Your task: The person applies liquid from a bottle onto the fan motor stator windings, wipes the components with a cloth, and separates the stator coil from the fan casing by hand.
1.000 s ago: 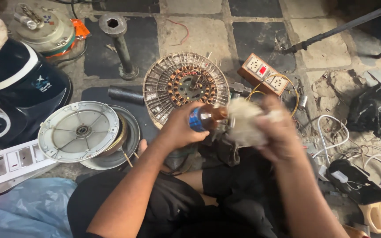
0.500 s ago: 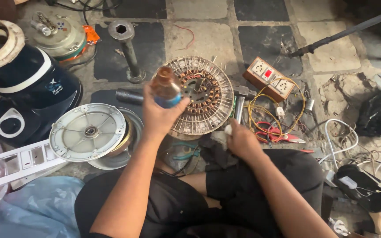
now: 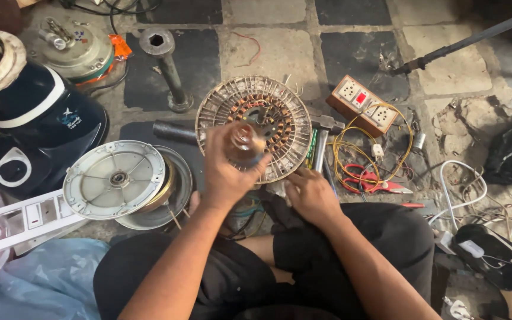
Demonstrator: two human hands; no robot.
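Floor tiles unchanged; your left hand has lowered the small bottle, grip wrapped around it, over the stator; your right hand rests half-curled, holding nothing.

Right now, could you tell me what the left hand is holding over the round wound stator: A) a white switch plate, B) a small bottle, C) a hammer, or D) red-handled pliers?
B: the left hand grips a small bottle above the stator.
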